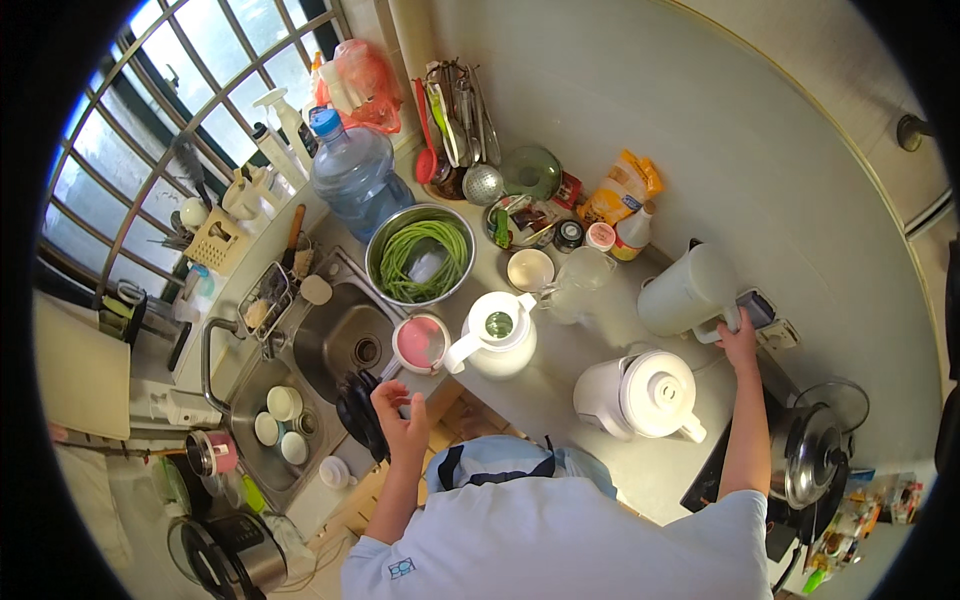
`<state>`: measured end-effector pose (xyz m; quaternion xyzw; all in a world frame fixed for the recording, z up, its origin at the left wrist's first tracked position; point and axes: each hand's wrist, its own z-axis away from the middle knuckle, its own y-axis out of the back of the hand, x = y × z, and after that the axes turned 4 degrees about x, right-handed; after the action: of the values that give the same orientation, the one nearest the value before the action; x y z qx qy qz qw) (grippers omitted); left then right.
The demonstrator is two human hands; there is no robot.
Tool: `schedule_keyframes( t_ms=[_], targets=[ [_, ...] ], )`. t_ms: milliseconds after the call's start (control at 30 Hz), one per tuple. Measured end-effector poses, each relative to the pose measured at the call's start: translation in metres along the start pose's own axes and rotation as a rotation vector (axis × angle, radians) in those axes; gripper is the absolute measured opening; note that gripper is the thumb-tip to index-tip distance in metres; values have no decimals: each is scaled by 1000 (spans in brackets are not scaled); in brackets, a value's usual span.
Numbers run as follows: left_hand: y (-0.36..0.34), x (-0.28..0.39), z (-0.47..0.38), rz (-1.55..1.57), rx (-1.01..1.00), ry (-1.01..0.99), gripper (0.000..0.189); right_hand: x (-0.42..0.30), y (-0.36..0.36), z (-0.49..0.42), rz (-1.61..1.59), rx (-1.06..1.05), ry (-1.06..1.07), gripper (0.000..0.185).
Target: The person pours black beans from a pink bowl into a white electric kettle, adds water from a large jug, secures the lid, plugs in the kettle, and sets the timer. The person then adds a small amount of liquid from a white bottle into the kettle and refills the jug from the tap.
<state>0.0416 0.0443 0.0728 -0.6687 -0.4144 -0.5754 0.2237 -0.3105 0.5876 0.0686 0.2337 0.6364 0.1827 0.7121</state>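
Observation:
My right hand [736, 341] grips the handle of a pale, cloudy water pitcher [682, 289], which leans beside the back wall. My left hand [401, 416] is raised over the counter's front edge, fingers curved and apart, with nothing in it. Just left of that hand, black rubber gloves [358, 412] drape over the sink's rim. A white vacuum jug [501, 349] stands unlidded between my hands, its inner liner showing. To its right is a white electric kettle [637, 394] with its lid on. A pink-topped round container [421, 343] sits left of the jug.
A steel bowl of long green beans [426, 259] stands behind, beside a large water bottle [360, 169]. Several cups [283, 405] lie in the left sink basin. A glass jug [581, 277] is near the wall. A lidded pot [810, 457] occupies the right-hand cooktop.

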Motion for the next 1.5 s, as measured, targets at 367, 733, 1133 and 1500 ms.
schedule_keyframes(
  t_ms=[367, 733, 1133, 1500],
  targets=[
    [7, 5, 17, 24, -28, 55, 33, 18, 17, -2, -848, -218, -197, 50],
    [-8, 48, 26, 41, -119, -42, 25, 43, 3, -5, -1121, -196, 47, 33],
    [-162, 22, 63, 232, -978, 449, 57, -23, 52, 144, -372, -245, 200, 68],
    [-247, -102, 86, 229, -1253, 1011, 90, -37, 1, 241, 112, -227, 139, 38]
  ],
)
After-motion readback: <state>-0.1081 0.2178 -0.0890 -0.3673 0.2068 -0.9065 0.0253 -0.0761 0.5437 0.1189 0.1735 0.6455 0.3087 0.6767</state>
